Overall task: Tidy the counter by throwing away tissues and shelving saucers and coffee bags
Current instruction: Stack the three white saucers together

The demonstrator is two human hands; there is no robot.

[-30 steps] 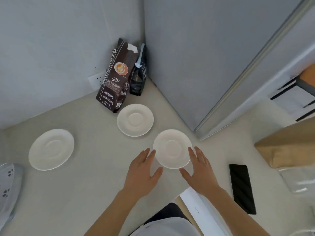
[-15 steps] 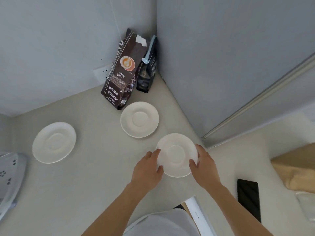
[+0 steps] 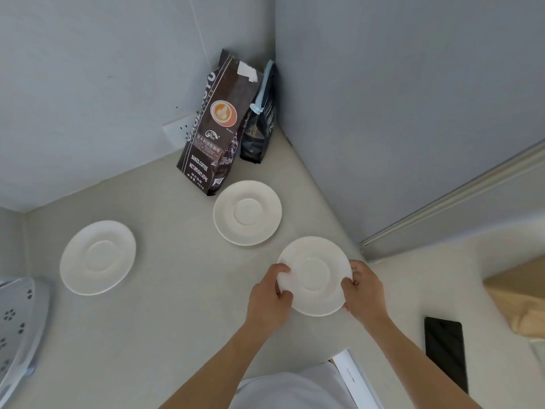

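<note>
Three white saucers are on the pale counter [image 3: 182, 314]. The nearest saucer [image 3: 315, 274] is gripped at its left rim by my left hand [image 3: 269, 299] and at its right rim by my right hand [image 3: 364, 293]. A second saucer [image 3: 247, 213] lies just beyond it, and a third saucer [image 3: 98, 257] lies far to the left. A tall brown coffee bag [image 3: 216, 128] stands in the wall corner, with a smaller black coffee bag [image 3: 259, 125] beside it on the right. No tissues are in view.
A grey cabinet side [image 3: 398, 98] rises right of the saucers. A black phone [image 3: 445, 349] lies on the counter at lower right, near a brown paper bag [image 3: 522, 305]. A perforated plastic rack [image 3: 14, 326] sits at the left edge. A wall socket [image 3: 180, 129] is behind the brown bag.
Both hands moved from hovering open beside the nearest saucer to closing on its rim on either side. The view shifted slightly nearer the corner.
</note>
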